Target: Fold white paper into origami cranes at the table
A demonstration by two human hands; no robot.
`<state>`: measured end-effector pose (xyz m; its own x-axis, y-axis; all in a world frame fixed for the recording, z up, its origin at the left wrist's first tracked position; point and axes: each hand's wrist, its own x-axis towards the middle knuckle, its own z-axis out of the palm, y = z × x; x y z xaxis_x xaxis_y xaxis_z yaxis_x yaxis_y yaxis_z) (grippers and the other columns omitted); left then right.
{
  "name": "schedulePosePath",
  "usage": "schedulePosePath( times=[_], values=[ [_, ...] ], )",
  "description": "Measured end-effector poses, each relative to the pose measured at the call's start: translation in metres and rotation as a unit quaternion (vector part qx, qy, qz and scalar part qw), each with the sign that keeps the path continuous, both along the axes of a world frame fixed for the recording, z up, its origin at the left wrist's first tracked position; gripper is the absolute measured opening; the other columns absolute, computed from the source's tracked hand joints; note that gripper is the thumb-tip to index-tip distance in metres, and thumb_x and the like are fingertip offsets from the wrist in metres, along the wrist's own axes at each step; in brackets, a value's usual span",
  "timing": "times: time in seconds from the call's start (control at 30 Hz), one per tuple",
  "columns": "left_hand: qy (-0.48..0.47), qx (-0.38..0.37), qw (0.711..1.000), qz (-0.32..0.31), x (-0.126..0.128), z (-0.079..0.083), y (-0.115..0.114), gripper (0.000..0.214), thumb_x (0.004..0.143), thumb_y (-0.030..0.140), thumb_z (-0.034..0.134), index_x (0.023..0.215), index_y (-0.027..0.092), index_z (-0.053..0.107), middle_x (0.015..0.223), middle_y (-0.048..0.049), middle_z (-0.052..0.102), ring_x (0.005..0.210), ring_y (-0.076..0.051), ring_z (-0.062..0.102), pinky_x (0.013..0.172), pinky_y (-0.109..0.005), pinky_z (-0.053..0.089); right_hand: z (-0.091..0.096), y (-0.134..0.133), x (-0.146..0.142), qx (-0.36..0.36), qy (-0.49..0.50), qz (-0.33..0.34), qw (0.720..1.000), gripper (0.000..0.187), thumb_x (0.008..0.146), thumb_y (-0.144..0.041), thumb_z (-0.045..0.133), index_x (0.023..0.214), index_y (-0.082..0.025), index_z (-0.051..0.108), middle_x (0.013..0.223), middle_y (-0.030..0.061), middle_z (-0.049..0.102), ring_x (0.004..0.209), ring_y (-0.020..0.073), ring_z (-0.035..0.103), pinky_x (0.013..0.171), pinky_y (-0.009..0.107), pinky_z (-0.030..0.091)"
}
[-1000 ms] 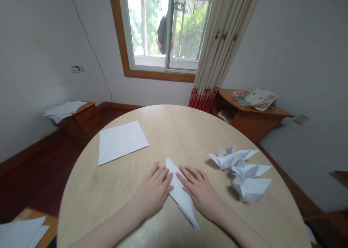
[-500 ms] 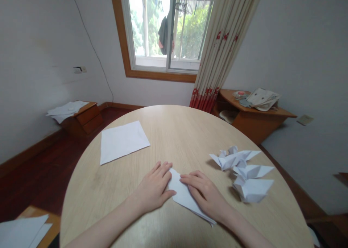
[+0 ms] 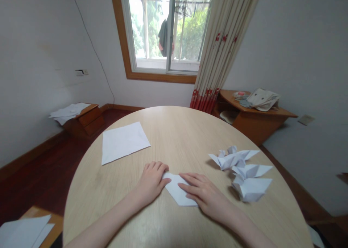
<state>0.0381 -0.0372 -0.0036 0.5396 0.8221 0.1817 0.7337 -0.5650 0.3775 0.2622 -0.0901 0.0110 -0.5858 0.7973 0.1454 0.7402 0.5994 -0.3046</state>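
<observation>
A folded white paper piece (image 3: 177,191) lies flat on the round light-wood table (image 3: 174,139) near its front. My left hand (image 3: 151,180) rests on the paper's left corner with fingers curled, pressing it down. My right hand (image 3: 202,194) lies flat over the paper's right part, fingers stretched toward the left. Much of the paper is hidden under both hands.
A flat white sheet (image 3: 123,142) lies at the table's left. Several folded paper shapes (image 3: 244,172) sit at the right. A low cabinet with papers (image 3: 74,114) stands by the left wall, a corner shelf (image 3: 252,110) by the curtain, loose sheets (image 3: 24,231) at bottom left.
The folded paper was long and pointed, reaching toward me; now it is shorter and more compact. My hands have shifted slightly, the left curling onto the paper's corner.
</observation>
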Motion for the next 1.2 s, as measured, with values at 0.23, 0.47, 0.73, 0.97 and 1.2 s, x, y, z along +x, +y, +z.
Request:
schedulePosePath(
  times=[0.23,0.47,0.73,0.97,1.2],
  values=[
    [-0.017,-0.064,0.998,0.013,-0.001,0.000,-0.001,0.009,0.090,0.028,0.058,0.093,0.019,0.059,0.096,-0.0026,0.059,0.096,-0.023,0.052,0.085,-0.040,0.033,-0.003,-0.002,0.000,-0.008,0.023,-0.014,1.000,0.045,0.093,-0.016,0.047,0.137,-0.022,0.047,0.139,0.0092,0.052,0.125,0.0229,0.048,0.101,0.042,0.043],
    [-0.093,-0.101,0.990,-0.032,-0.001,0.005,-0.002,0.014,0.092,0.028,0.051,0.088,0.019,0.060,0.091,-0.0026,0.061,0.086,-0.018,0.056,0.076,-0.029,0.042,-0.003,-0.001,0.004,0.045,0.028,-0.047,0.998,0.046,0.091,-0.018,0.049,0.137,-0.018,0.046,0.131,0.0125,0.057,0.119,0.0244,0.052,0.098,0.043,0.046],
    [-0.214,-0.158,0.964,-0.001,0.010,0.004,-0.021,0.018,0.084,0.036,0.062,0.086,0.018,0.064,0.075,0.0006,0.067,0.066,-0.014,0.058,0.064,-0.023,0.041,0.011,-0.008,-0.007,0.190,0.023,-0.070,0.979,0.025,0.096,-0.020,0.041,0.113,-0.017,0.058,0.109,0.0111,0.066,0.105,0.0256,0.057,0.097,0.047,0.040],
    [-0.266,-0.258,0.929,0.016,0.013,0.003,-0.023,0.023,0.079,0.040,0.064,0.076,0.017,0.064,0.056,0.0026,0.063,0.053,-0.013,0.058,0.055,-0.021,0.043,0.005,-0.010,-0.015,0.175,0.060,-0.106,0.977,0.021,0.096,-0.023,0.039,0.084,-0.020,0.056,0.085,0.0077,0.061,0.081,0.0218,0.057,0.074,0.036,0.046],
    [-0.253,-0.303,0.918,-0.031,0.011,0.003,-0.020,0.021,0.083,0.036,0.059,0.084,0.017,0.065,0.062,0.0009,0.068,0.060,-0.014,0.064,0.061,-0.022,0.045,-0.005,-0.005,-0.011,0.168,0.055,-0.119,0.977,0.027,0.099,-0.023,0.032,0.086,-0.020,0.055,0.084,0.0076,0.062,0.077,0.0216,0.057,0.071,0.034,0.044]
  ],
)
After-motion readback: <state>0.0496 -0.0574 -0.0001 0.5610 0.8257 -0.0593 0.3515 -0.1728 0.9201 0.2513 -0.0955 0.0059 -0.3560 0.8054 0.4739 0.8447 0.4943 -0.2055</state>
